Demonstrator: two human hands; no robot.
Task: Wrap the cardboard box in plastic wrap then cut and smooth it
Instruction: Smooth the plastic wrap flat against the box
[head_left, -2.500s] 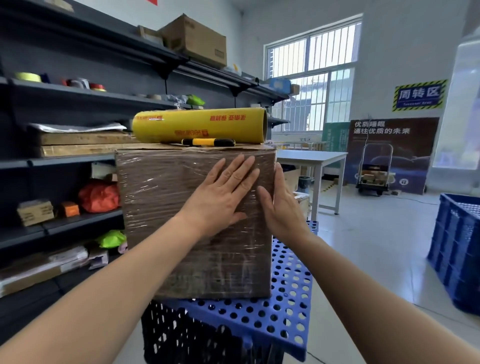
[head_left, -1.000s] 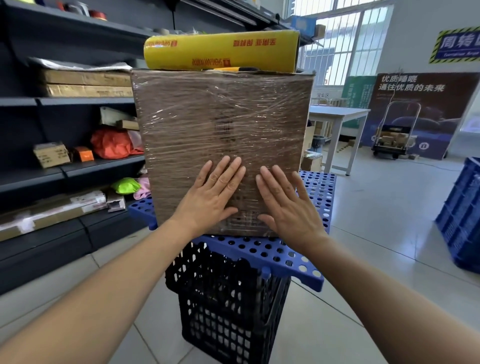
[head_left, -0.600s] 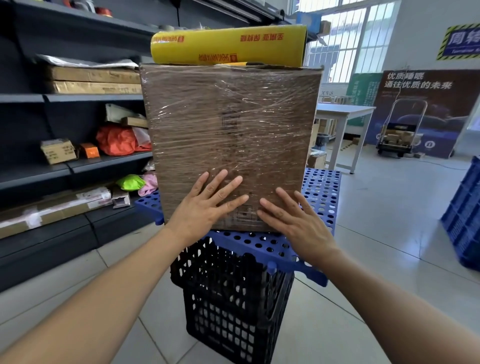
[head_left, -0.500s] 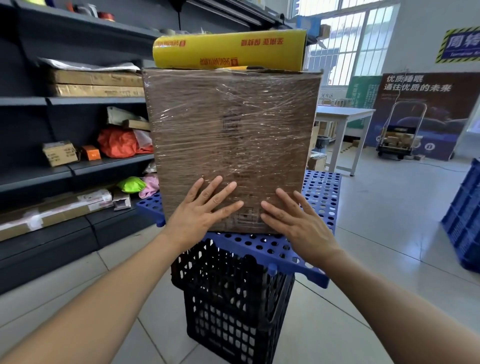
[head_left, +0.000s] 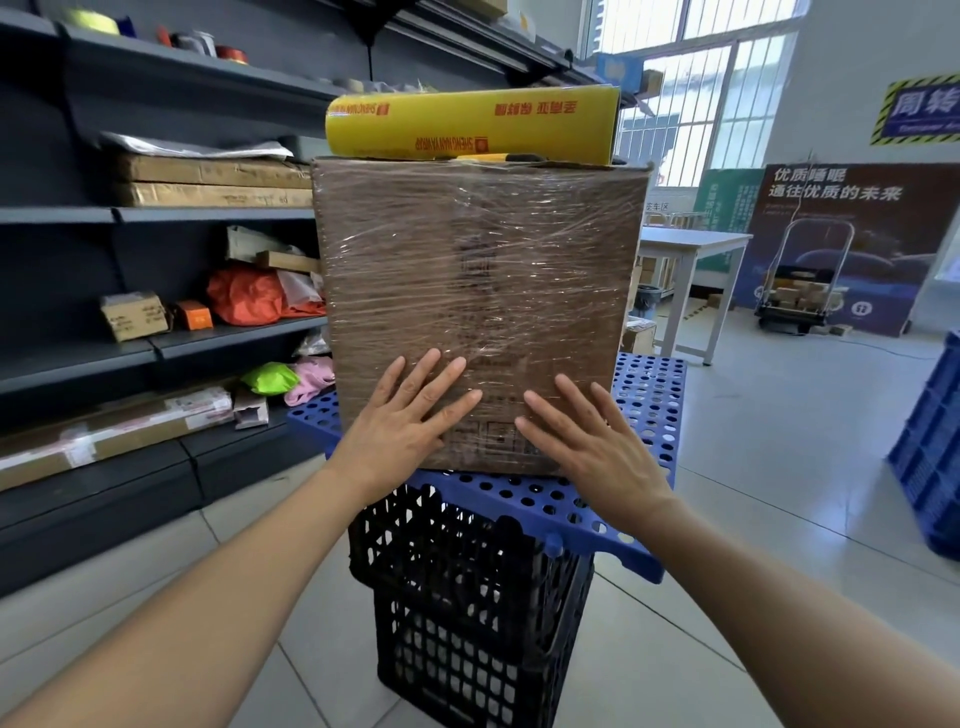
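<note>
Showing a brown cardboard box (head_left: 478, 270) sheathed in wrinkled, glinting plastic wrap (head_left: 545, 218), upright on a blue perforated board (head_left: 524, 499) over stacked black crates (head_left: 467, 597), contents too dark to tell. Pressed low on its front by left hand (head_left: 405, 426) and right hand (head_left: 587, 447), fingers straight, spread wide. Carrying a yellow wrap roll (head_left: 467, 122) on top.
</note>
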